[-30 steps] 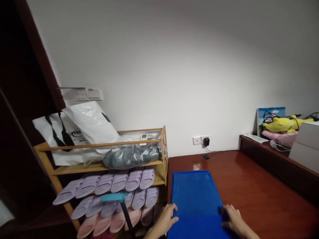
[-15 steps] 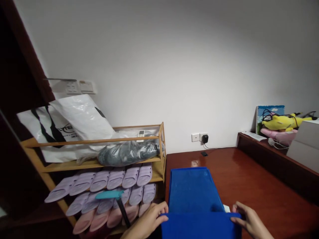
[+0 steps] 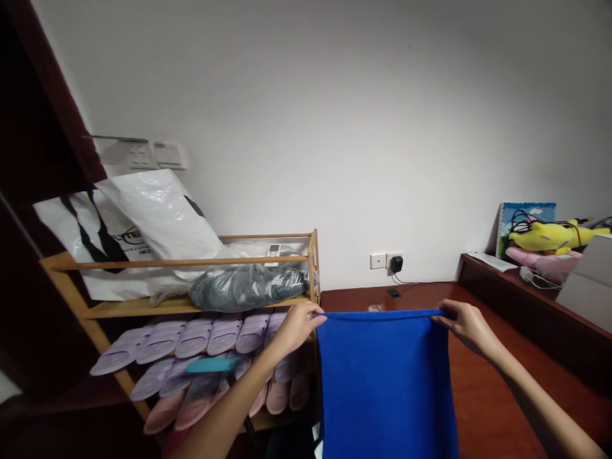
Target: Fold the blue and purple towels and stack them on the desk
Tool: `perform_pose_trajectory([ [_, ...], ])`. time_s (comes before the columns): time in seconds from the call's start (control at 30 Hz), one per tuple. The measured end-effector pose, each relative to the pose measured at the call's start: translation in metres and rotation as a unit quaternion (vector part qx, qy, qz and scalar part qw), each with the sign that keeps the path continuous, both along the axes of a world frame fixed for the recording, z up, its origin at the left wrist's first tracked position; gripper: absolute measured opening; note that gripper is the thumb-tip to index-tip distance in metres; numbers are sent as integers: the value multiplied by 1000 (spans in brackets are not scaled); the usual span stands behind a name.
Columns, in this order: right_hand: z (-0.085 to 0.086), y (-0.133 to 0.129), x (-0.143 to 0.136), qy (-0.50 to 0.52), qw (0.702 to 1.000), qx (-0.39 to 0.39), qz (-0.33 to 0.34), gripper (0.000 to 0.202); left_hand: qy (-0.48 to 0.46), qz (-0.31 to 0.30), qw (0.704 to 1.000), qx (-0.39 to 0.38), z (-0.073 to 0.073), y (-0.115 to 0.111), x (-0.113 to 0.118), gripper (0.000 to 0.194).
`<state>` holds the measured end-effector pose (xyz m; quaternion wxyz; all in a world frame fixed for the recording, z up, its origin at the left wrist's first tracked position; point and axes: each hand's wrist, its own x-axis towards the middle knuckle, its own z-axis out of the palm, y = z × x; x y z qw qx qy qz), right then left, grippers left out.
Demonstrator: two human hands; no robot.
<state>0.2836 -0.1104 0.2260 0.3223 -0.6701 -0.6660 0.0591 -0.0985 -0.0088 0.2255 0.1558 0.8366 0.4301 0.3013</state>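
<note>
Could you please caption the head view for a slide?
Left hand and right hand each pinch a top corner of a flat, blue, fabric-like panel.

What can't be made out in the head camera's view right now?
In the head view:
- Blue sheet: lower end cut off by the bottom edge.
- Red-brown surface: partly hidden by the sheet.
- Pink slippers: some covered by the left forearm.
- Remote: markings too small to read.

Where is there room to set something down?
On the bare red wood between the blue fabric and the dark ledge; the right arm crosses over it. The ledge is crowded with the yellow toy and white boxes, the rack with bags and slippers.
</note>
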Motion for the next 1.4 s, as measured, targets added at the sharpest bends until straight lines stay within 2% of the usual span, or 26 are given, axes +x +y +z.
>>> perform_pose_trajectory([
  [0.1, -2, 22, -3, 42, 998, -36, -15, 21, 12, 26, 1000, -14, -7, 22, 10, 18],
  [0.2, -17, 46, -7, 80, 994, -71, -30, 14, 21, 59, 997, -34, -20, 42, 20, 8],
  [0.33, -51, 77, -11, 104, 989, -87, -52, 5, 41, 114, 989, -85, -51, 67, 34, 4],
  [0.47, -93, 105, -13, 139, 981, -99, -89, 7, 60, 158, 974, -148, -89, 88, 45, 24],
  [0.57, -121, 125, -12, 161, 976, -105, -106, 11, 61, 183, 965, -179, -113, 100, 51, 27],
  [0.73, -157, 149, -10, 176, 972, -108, -116, 13, 53, 215, 956, -194, -140, 113, 58, 26],
  [0.87, -175, 163, -5, 152, 975, -109, -121, 18, 51, 243, 951, -185, -154, 122, 65, 21],
  [0.97, -184, 167, -4, 117, 980, -98, -130, 28, 53, 254, 951, -169, -162, 124, 72, 13],
  [1.07, -197, 163, -23, 80, 986, -66, -132, 50, 54, 259, 954, -137, -173, 112, 84, 27],
  [1.1, -203, 161, -36, 59, 991, -52, -111, 56, 55, 257, 958, -120, -179, 104, 89, 36],
  [1.17, -218, 156, -66, 0, 999, -38, -23, 58, 69, 214, 971, -76, -197, 87, 102, 50],
  [1.23, -234, 153, -95, -59, 994, -60, 69, 55, 117, 113, 986, -34, -218, 73, 113, 55],
  [1.27, -242, 153, -105, -81, 989, -79, 93, 55, 137, 83, 987, -29, -228, 70, 117, 54],
  [1.33, -254, 155, -111, -105, 985, -115, 76, 59, 163, 65, 984, -35, -244, 71, 118, 52],
  [1.4, -261, 158, -99, -128, 983, -134, 11, 62, 175, 88, 979, -46, -252, 78, 112, 53],
])
